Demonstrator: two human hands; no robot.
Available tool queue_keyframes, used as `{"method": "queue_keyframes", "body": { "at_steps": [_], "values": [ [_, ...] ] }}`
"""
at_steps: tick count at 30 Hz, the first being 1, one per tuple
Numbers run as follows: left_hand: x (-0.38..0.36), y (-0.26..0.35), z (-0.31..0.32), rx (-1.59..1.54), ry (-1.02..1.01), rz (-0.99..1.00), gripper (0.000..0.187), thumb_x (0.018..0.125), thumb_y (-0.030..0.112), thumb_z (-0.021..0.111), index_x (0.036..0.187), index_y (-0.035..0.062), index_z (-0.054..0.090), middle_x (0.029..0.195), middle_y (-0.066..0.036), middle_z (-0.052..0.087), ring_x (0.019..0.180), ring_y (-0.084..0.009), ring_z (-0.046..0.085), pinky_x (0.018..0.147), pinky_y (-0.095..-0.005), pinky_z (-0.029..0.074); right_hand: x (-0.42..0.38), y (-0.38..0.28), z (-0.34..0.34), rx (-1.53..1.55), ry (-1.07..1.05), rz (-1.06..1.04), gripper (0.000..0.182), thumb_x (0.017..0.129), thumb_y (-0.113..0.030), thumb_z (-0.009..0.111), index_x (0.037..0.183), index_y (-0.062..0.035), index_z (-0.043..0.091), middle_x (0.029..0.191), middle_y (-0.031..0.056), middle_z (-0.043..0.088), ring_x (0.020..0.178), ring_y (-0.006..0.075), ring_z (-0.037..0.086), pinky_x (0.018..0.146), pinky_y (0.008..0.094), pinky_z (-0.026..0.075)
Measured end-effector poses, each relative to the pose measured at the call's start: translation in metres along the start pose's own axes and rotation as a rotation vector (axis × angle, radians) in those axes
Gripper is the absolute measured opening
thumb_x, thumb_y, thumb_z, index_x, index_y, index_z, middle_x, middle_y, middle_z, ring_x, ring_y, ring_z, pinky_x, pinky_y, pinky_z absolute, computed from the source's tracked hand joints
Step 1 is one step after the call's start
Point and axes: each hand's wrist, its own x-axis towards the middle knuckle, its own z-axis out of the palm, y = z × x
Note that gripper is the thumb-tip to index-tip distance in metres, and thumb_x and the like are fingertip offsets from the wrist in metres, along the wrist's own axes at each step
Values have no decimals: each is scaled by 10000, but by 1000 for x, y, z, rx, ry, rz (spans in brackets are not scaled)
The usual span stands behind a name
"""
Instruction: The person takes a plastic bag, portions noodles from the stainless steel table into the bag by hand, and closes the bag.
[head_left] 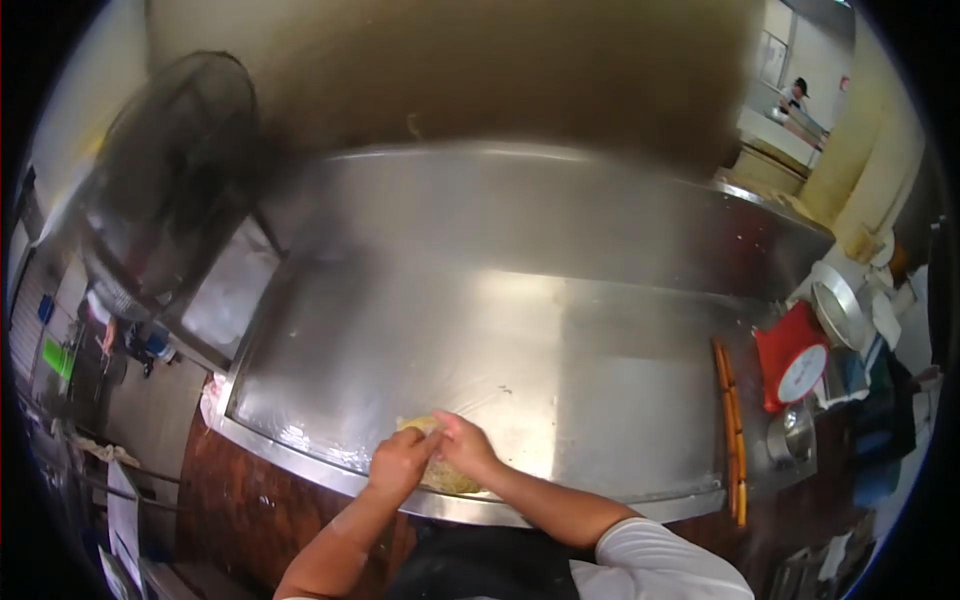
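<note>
My left hand (399,460) and my right hand (466,448) meet over the front edge of a steel work surface (620,430). Between and below them is a clear plastic bag (452,480) with a pale yellow, lumpy filling, perhaps noodles. The fingers of both hands are closed together at the gathered upper part of the bag. More of the yellow filling shows just beyond my left knuckles. My fingertips partly hide one another and the bag's top.
At the right lie two long bamboo poles (732,430), beside a red dial scale (790,360) and a metal pot (793,436). A large fan (170,170) stands at the left. A person (795,95) is at the far right back, another (105,320) at the left.
</note>
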Motion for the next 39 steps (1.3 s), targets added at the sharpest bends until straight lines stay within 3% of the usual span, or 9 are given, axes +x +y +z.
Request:
{"method": "queue_keyframes", "body": {
  "at_steps": [5, 9, 11, 12, 15, 19, 23, 27, 39],
  "values": [
    [4, 0, -12, -16, -32, -41, 184, 693, 128, 696, 872, 110, 661, 789, -59, 584, 720, -258, 599, 629, -373, 493, -11, -3, 2, -359, -117, -226, 697, 828, 16, 544, 1441, -25, 214, 931, 132, 646, 756, 155, 611, 714, 290, 494],
    [-12, -5, 14, 48, -62, -172, 166, 726, 149, 715, 841, 73, 623, 706, -40, 560, 644, -223, 596, 573, -349, 492, -17, 12, 4, -385, -29, -338, 586, 807, 22, 573, 1358, -31, 379, 927, 122, 630, 767, 160, 617, 704, 287, 499],
    [-30, -16, 32, -764, -166, -784, 199, 803, 226, 708, 810, 71, 584, 606, 3, 503, 557, -158, 572, 507, -297, 480, -17, 18, 2, -389, 3, -304, 388, 804, 16, 587, 1187, -27, 547, 905, 107, 608, 767, 166, 623, 694, 290, 506],
    [-38, -16, 29, -748, -146, -821, 199, 803, 226, 708, 810, 71, 584, 606, 3, 503, 557, -158, 572, 507, -297, 480, -16, 20, 3, -315, 12, -261, 249, 790, 30, 598, 1032, -21, 624, 872, 107, 597, 759, 183, 624, 686, 293, 511],
    [-8, 8, -3, -1523, -380, -1296, 227, 855, 298, 679, 834, 93, 585, 547, 36, 445, 500, -100, 531, 465, -237, 462, -21, 5, -8, -522, 33, -475, 310, 770, 46, 613, 1067, -40, 632, 881, 128, 597, 799, 237, 624, 706, 304, 512],
    [-9, -1, 23, -1696, -356, -1251, 274, 874, 337, 652, 898, 72, 588, 576, 34, 495, 539, -86, 560, 484, -231, 468, -17, -12, -21, -624, -48, -571, 306, 771, -17, 627, 1074, -58, 645, 860, 159, 624, 819, 326, 609, 750, 386, 501],
    [1, 11, 20, -323, -146, -716, 316, 865, 300, 608, 1071, 62, 589, 801, -157, 667, 720, -320, 656, 618, -412, 518, 2, -21, -34, -847, -156, -493, 154, 829, -134, 592, 947, -62, 659, 804, 181, 623, 765, 341, 610, 690, 414, 486],
    [3, 20, 19, -342, -185, -570, 331, 834, 246, 568, 1118, 77, 585, 1009, -189, 641, 952, -361, 610, 816, -466, 479, 12, -15, -57, -895, -225, -436, 149, 854, -131, 552, 798, -34, 650, 749, 180, 609, 698, 346, 586, 642, 409, 466],
    [-5, 30, 35, -361, 23, -708, 282, 730, 250, 638, 925, 47, 621, 849, -172, 655, 842, -353, 641, 729, -454, 498, 4, -16, -45, -996, -456, -500, 171, 940, -114, 424, 831, -10, 503, 733, 125, 520, 676, 225, 498, 651, 340, 425]
  ]
}}
